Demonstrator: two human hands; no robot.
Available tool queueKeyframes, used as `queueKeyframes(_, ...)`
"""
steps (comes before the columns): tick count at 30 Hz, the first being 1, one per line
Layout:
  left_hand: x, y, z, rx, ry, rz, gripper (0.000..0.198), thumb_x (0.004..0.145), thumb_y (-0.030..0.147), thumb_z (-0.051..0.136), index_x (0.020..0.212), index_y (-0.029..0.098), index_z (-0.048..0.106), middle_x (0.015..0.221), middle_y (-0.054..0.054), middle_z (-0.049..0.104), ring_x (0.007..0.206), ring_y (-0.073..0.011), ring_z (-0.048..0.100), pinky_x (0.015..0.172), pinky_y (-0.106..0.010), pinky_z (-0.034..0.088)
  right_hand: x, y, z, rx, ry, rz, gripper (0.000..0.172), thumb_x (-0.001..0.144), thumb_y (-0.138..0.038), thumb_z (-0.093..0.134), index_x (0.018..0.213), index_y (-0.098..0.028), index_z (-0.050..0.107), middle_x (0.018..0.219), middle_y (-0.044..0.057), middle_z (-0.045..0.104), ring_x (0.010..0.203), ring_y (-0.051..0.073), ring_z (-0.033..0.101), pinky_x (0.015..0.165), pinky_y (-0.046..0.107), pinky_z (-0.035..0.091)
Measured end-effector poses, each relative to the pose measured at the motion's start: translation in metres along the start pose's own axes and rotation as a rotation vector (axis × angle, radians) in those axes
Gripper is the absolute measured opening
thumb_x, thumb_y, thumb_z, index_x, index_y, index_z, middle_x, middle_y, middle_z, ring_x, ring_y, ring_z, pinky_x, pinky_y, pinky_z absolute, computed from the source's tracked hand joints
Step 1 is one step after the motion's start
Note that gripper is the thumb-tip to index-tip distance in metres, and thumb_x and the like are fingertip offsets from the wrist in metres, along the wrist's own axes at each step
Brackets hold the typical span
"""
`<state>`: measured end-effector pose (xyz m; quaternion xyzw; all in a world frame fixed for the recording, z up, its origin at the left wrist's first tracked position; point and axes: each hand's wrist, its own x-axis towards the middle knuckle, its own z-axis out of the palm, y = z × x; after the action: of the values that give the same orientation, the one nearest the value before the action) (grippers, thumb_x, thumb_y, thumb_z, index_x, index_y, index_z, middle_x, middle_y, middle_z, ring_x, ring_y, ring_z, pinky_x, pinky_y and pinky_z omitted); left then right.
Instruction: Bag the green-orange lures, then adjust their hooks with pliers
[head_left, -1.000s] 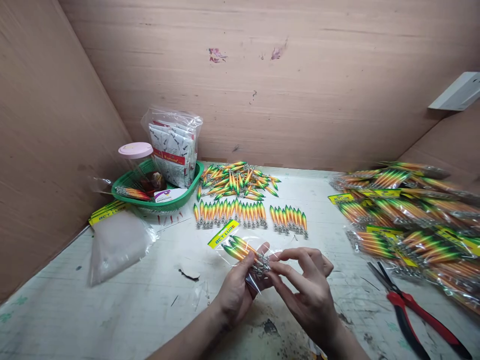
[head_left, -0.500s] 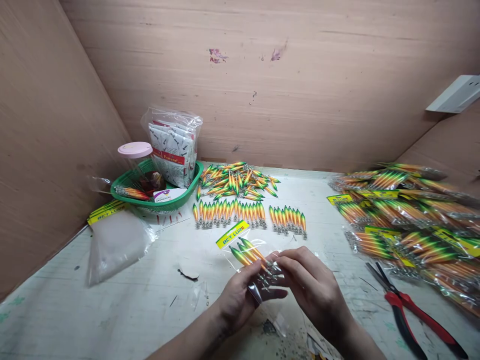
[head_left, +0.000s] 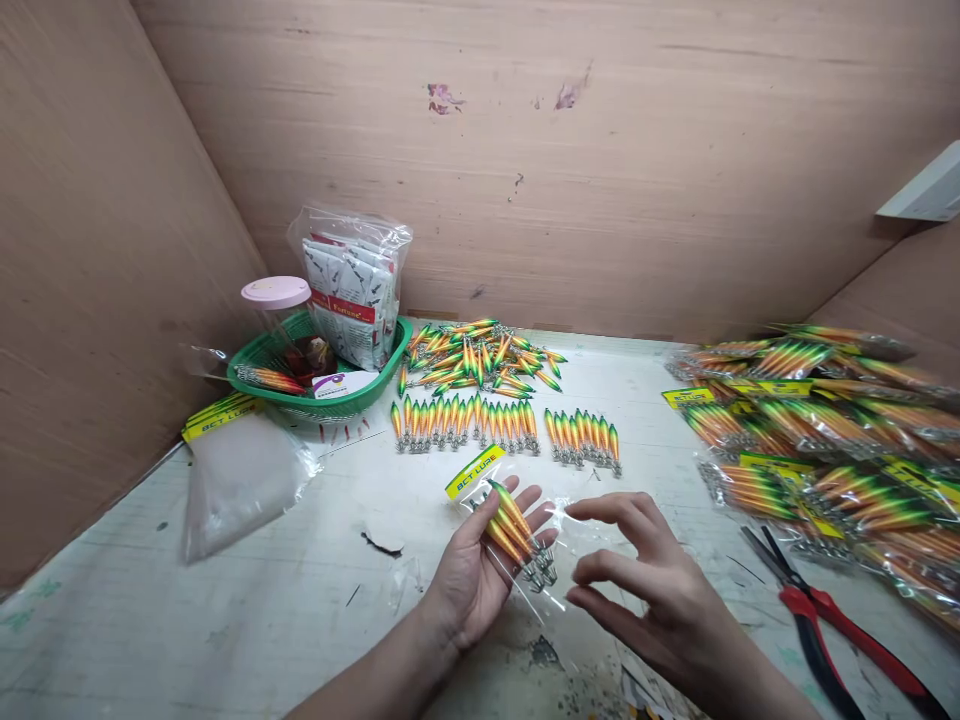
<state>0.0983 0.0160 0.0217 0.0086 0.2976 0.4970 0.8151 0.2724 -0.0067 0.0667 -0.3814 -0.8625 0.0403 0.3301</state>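
A gap separates right fingers from lures held by left fingers.

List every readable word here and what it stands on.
"BCT LURE": yellow-topped clear plastic bag in the left hand.
"BCT LURE": yellow-topped stack of flat clear plastic bags.
"Fortune": red-banded white packets in the green plastic basket.
Too small or blurred: white card with purple logo; yellow labels on the orange-green bagged lures at right.
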Motion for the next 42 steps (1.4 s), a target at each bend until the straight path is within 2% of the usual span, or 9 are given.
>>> queueKeyframes(1,0.000,0.000,0.000,-0.001,-0.003,-0.001,0.046,0.093,0.027,0.052,0.134,0.008,0.044,0.128,-0.021,0.060,0.107,-0.0298,0.066,0.096,-0.044,0.050,-0.002,0.000,0.001,-0.031,-0.005,-0.016,0.005,0.085,-0.017,0.062,0.086,-0.022,0.064,0.112,0.011,0.061,0.100,0.024,0.055,0.077,0.039,0.054)
queueKeyframes(4,0.000,0.001,0.001,0.002,-0.003,-0.006,0.048,0.092,0.025,0.052,0.136,0.007,0.042,0.129,-0.021,0.060,0.109,-0.0300,0.065,0.096,-0.043,0.050,-0.006,0.000,0.009,-0.088,0.062,-0.018,0.026,0.085,-0.016,0.062,0.111,-0.022,0.065,0.121,0.014,0.059,0.105,0.026,0.054,0.080,0.043,0.054)
queueKeyframes(9,0.000,0.001,0.001,0.011,0.004,0.001,0.046,0.092,0.023,0.053,0.135,0.008,0.043,0.124,-0.019,0.064,0.107,-0.0288,0.066,0.097,-0.041,0.050,-0.013,0.000,0.017,-0.077,0.062,-0.012,0.033,0.084,-0.019,0.064,0.117,-0.021,0.064,0.127,0.014,0.057,0.110,0.028,0.051,0.083,0.045,0.053)
queueKeyframes(12,-0.001,-0.001,0.000,0.033,0.007,-0.005,0.048,0.089,0.016,0.055,0.136,0.009,0.043,0.123,-0.018,0.065,0.108,-0.0286,0.066,0.097,-0.042,0.050,-0.015,0.000,0.019,-0.087,0.058,-0.002,0.038,0.084,-0.012,0.061,0.121,-0.021,0.062,0.130,0.014,0.054,0.113,0.027,0.050,0.085,0.045,0.053)
queueKeyframes(17,-0.002,-0.003,0.000,0.086,0.021,0.015,0.047,0.087,0.012,0.058,0.132,0.008,0.048,0.122,-0.020,0.065,0.109,-0.0302,0.065,0.097,-0.043,0.051,-0.013,-0.004,0.019,-0.069,0.071,0.019,0.036,0.084,-0.010,0.057,0.118,-0.022,0.064,0.124,0.013,0.058,0.110,0.027,0.053,0.084,0.044,0.053)
queueKeyframes(25,-0.004,-0.002,0.004,0.120,0.037,0.033,0.053,0.084,0.012,0.062,0.135,0.012,0.047,0.129,-0.021,0.061,0.105,-0.0319,0.067,0.094,-0.045,0.053,-0.012,-0.007,0.021,-0.099,0.204,0.047,0.024,0.082,-0.005,0.056,0.098,-0.020,0.066,0.108,0.012,0.064,0.098,0.024,0.057,0.079,0.042,0.052)
queueKeyframes(31,-0.005,-0.002,0.002,0.094,0.020,0.029,0.051,0.087,0.014,0.060,0.135,0.010,0.045,0.125,-0.021,0.063,0.105,-0.0315,0.067,0.095,-0.045,0.052,-0.017,-0.005,0.018,-0.051,0.082,0.074,0.029,0.081,-0.012,0.060,0.108,-0.018,0.064,0.117,0.014,0.060,0.107,0.027,0.054,0.082,0.043,0.053)
queueKeyframes(37,-0.003,-0.002,0.004,0.098,0.003,-0.003,0.039,0.089,0.014,0.057,0.125,0.002,0.051,0.116,-0.023,0.067,0.103,-0.0318,0.068,0.095,-0.046,0.052,-0.020,-0.001,0.021,-0.097,0.122,0.067,0.037,0.083,-0.009,0.057,0.119,-0.020,0.061,0.116,0.013,0.059,0.105,0.026,0.053,0.083,0.043,0.051)
queueKeyframes(42,-0.003,-0.003,0.002,0.104,-0.008,-0.013,0.038,0.088,0.017,0.059,0.123,0.004,0.052,0.115,-0.021,0.068,0.102,-0.0311,0.068,0.092,-0.047,0.054,-0.021,0.002,0.022,-0.097,0.082,0.048,0.037,0.085,-0.008,0.057,0.121,-0.017,0.061,0.120,0.014,0.056,0.109,0.026,0.051,0.087,0.042,0.049)
